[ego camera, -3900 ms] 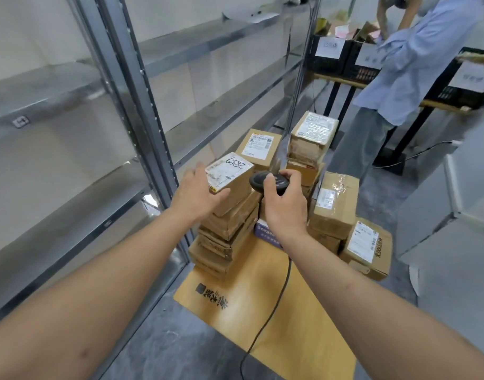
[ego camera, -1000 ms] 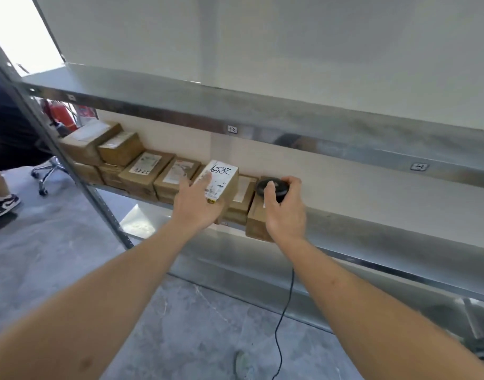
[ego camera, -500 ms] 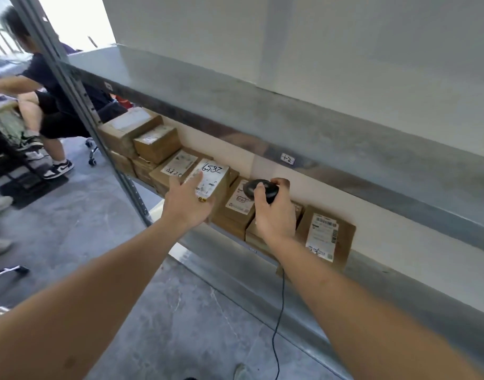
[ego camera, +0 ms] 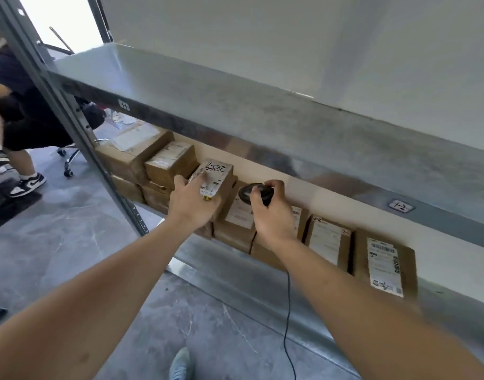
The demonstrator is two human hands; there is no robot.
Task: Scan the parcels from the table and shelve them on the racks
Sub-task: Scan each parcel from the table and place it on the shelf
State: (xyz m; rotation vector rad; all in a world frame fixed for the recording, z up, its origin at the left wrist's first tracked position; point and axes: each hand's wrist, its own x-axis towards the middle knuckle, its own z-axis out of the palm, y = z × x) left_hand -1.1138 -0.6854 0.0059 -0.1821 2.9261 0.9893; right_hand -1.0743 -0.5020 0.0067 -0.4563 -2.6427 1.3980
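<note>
Evidently light and stiff, the parcel (ego camera: 214,179) sits in the left hand (ego camera: 193,200), fingers curled over its top, probably resting on shelved boxes (ego camera: 236,223); right hand (ego camera: 268,212) clutches the scanner (ego camera: 256,192).

One head-worn camera looked forward and down. It faced the rack (ego camera: 262,127) closely, slightly from the right.

Light: even, soft daylight; source blown out at window (ego camera: 68,20), top left | Shadow: cast under upper shelf (ego camera: 262,105) onto parcels (ego camera: 164,163) | Blur: labels smeared, forearms softened at bottom edge | Distortion: wide-angle, rack post (ego camera: 71,111) bowed
</note>
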